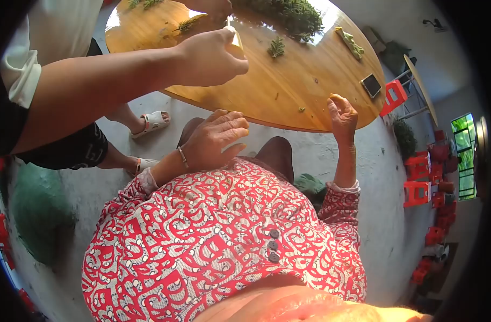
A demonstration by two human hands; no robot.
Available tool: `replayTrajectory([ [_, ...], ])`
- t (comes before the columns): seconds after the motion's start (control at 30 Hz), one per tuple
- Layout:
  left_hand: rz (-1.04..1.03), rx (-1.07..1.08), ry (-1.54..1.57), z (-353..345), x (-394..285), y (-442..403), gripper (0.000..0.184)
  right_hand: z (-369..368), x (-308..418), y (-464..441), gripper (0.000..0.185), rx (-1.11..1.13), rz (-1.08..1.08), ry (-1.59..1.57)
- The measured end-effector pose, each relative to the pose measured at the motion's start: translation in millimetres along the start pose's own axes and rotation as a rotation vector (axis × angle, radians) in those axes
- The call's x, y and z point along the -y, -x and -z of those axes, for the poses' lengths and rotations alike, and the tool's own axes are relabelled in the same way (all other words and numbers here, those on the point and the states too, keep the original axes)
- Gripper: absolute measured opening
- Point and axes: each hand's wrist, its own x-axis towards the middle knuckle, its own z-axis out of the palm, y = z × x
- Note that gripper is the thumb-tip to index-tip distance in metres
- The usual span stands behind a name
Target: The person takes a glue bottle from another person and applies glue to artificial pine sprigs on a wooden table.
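My left hand (216,137), with a bracelet at the wrist, hangs over my lap just off the near edge of the round wooden table (288,91). Its fingers are stretched out and nothing is in it. At the table's right edge my right hand (343,118) is raised, fingers loosely bent and thumb a little apart; I see nothing held there. Small green scraps lie on the wood nearby. A loose green sprig (276,47) and a large heap of green sprigs (294,19) lie farther back.
A co-worker stands at my left, a forearm (111,80) reaching across, hands around a small pale thing (236,40). A phone (371,86) and a yellow-green glove (350,43) are on the table. Red stools (417,180) stand at right, a green sack (41,209) at left.
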Motion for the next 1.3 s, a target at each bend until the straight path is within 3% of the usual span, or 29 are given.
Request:
replayTrajectory([
  [0.37, -0.064, 0.111, -0.145, 9, -10, -42, 0.028, -1, 13, 0, 0.022, -0.098, -0.001, 0.046],
  [0.67, -0.088, 0.038, -0.23, 18, -32, -34, 0.025, 13, 32, 9, 0.018, -0.127, 0.109, 0.097],
  [1.3, -0.194, -0.122, -0.345, 6, -44, -23, 0.02, 28, 61, 21, 0.019, -0.179, 0.139, 0.14],
])
